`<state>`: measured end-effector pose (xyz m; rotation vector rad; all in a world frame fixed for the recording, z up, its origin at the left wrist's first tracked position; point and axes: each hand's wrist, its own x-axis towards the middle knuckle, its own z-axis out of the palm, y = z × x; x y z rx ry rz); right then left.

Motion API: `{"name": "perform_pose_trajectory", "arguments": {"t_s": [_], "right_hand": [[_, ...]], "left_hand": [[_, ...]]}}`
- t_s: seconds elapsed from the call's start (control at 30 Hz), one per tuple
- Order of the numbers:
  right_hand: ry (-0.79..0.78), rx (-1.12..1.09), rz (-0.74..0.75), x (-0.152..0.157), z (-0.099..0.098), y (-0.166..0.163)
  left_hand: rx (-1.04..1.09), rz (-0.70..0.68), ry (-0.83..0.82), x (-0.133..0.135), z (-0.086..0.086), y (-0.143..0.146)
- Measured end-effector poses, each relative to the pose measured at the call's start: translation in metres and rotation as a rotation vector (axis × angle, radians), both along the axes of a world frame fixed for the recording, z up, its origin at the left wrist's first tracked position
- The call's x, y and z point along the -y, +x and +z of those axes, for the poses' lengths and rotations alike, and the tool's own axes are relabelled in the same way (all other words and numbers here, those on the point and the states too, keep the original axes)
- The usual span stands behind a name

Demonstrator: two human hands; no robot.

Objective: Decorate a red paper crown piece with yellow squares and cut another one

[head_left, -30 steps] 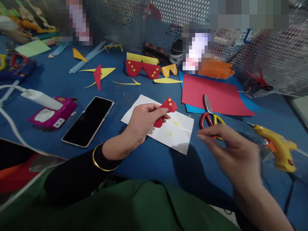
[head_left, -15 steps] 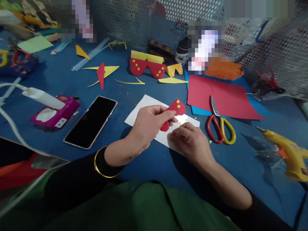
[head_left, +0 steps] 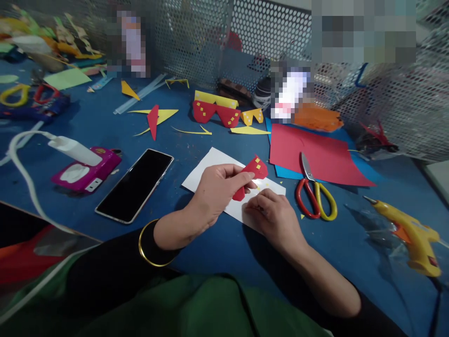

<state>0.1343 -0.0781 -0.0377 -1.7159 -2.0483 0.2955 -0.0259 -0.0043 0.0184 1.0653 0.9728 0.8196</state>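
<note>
Between the thumb and fingers of my left hand (head_left: 217,189) is a red paper glasses cutout (head_left: 255,169) with small yellow squares stuck on its upper lens. Part of the cutout is hidden by the fingers. Below it lies a white sheet of paper (head_left: 199,173) with a few tiny yellow bits on it. My right hand (head_left: 275,215) rests over the sheet's right part, fingers curled and pinched together; whatever they hold is too small or hidden to make out. Right of that hand lie scissors (head_left: 311,196) with one red and one yellow handle, blades partly on red paper (head_left: 315,152).
A smartphone (head_left: 135,187) and a purple power socket (head_left: 87,171) lie to the left. Finished-looking red paper glasses (head_left: 216,113) and yellow paper scraps (head_left: 249,131) sit at the back. A yellow glue gun (head_left: 409,234) lies at right, near a mesh basket (head_left: 270,28).
The camera view has shifted slightly, so the table items appear a little lower. Both hands keep nearly the same pose, the left still holding the red cutout.
</note>
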Motion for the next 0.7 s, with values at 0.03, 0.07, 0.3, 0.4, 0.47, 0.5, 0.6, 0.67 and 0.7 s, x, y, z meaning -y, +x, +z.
{"name": "perform_pose_trajectory", "arguments": {"t_s": [0.03, 0.07, 0.3, 0.4, 0.47, 0.5, 0.6, 0.67, 0.7], "right_hand": [[0.001, 0.007, 0.001, 0.0001, -0.0001, -0.0001], [0.002, 0.015, 0.002, 0.0002, -0.0001, -0.0002], [0.003, 0.058, 0.014, 0.0009, -0.0007, -0.0024], [0.01, 0.072, 0.018, 0.0009, -0.0005, -0.0024], [0.014, 0.075, 0.025, 0.0011, 0.0001, -0.0015], [0.019, 0.073, 0.028, 0.0012, 0.0005, -0.0009], [0.038, 0.067, 0.028, 0.0017, 0.0013, 0.001], [0.049, 0.079, 0.03, 0.0022, 0.0012, 0.0016], [0.053, 0.088, 0.032, 0.0024, 0.001, 0.0016]], "left_hand": [[0.0, 0.006, 0.003, -0.0001, -0.0001, -0.0002], [0.001, 0.01, 0.005, -0.0002, -0.0004, -0.0005], [0.007, 0.014, 0.013, -0.0008, -0.0038, 0.0], [-0.007, 0.014, 0.017, 0.0002, -0.0025, 0.0006], [-0.015, 0.02, 0.009, 0.0009, -0.0016, 0.0007], [-0.015, 0.023, 0.003, 0.0011, -0.0015, 0.0006], [-0.013, 0.019, 0.002, 0.0011, -0.0021, 0.0006], [-0.015, 0.011, 0.014, 0.0009, -0.0029, 0.0007], [-0.016, 0.008, 0.019, 0.0008, -0.0032, 0.0008]]}}
